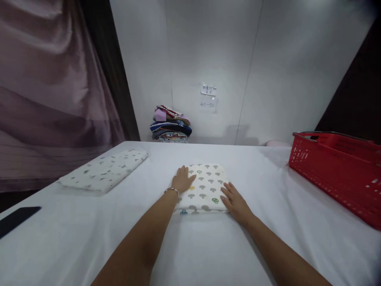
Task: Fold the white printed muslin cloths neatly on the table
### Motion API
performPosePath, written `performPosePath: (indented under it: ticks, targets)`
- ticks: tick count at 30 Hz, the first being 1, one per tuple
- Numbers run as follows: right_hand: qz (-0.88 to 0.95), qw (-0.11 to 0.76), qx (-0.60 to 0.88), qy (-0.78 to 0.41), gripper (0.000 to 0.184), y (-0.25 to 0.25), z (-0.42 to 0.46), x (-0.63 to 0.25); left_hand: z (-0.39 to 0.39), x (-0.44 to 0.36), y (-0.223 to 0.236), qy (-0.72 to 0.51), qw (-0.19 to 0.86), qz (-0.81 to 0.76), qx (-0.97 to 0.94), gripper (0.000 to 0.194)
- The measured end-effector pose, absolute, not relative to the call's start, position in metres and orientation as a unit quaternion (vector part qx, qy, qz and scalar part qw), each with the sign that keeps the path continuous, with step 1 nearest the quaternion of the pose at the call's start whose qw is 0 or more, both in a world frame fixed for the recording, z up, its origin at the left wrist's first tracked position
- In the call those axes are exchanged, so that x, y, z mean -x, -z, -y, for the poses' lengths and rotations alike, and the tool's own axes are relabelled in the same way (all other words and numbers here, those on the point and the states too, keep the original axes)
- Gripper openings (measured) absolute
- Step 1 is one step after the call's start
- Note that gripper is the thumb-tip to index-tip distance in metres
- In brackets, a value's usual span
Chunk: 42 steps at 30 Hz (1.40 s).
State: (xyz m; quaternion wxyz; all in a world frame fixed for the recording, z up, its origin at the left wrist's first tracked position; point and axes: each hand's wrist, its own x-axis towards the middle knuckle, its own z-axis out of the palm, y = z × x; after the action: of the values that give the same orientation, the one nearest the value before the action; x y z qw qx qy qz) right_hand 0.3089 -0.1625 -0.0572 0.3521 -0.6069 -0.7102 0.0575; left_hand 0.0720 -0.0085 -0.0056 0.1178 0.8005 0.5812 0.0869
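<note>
A folded white cloth (205, 186) printed with grey mushrooms and a few coloured ones lies flat in the middle of the table. My left hand (182, 180) rests along its left edge, fingers stretched out and thumb on the print; a bracelet circles that wrist. On the opposite side, my right hand (236, 201) touches the right edge with its fingers spread. Neither hand grips the fabric. Further left lies a second folded white cloth (105, 171) with a small grey-green pattern, apart from both hands.
A red plastic basket (336, 171) stands at the table's right side. A flat black object (18, 218) lies at the left edge. Beyond the far edge is a stack of folded fabrics (171, 125) by the wall. White sheeting (196, 250) covers the table.
</note>
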Motion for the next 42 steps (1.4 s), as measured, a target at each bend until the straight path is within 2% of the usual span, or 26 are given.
performPosePath:
  ticks: [8, 12, 15, 22, 31, 36, 42]
  targets:
    - [0.67, 0.396, 0.61, -0.147, 0.045, 0.052, 0.163, -0.304, 0.029, -0.086, -0.001, -0.062, 0.065, -0.537, -0.839, 0.068]
    - [0.582, 0.487, 0.614, -0.216, 0.046, 0.046, 0.159, -0.309, 0.05, -0.093, 0.009, -0.071, 0.008, -0.477, -0.876, 0.063]
    - [0.506, 0.541, 0.639, -0.208, 0.039, 0.035, 0.151, -0.322, 0.056, -0.094, 0.012, -0.079, -0.015, -0.477, -0.875, 0.061]
    - [0.499, 0.462, 0.711, -0.179, 0.022, 0.008, 0.107, -0.343, 0.056, -0.095, 0.011, -0.081, -0.022, -0.48, -0.873, 0.062]
    - [0.494, 0.328, 0.794, -0.134, 0.021, 0.0, 0.064, -0.33, 0.058, -0.094, 0.013, -0.095, -0.028, -0.475, -0.874, 0.063]
    - [0.499, 0.308, 0.804, -0.104, 0.014, 0.002, 0.06, -0.33, 0.058, -0.094, 0.013, -0.092, -0.014, -0.476, -0.875, 0.065]
    - [0.5, 0.331, 0.795, -0.093, 0.022, 0.006, 0.062, -0.333, 0.059, -0.094, 0.014, -0.103, -0.01, -0.471, -0.876, 0.063]
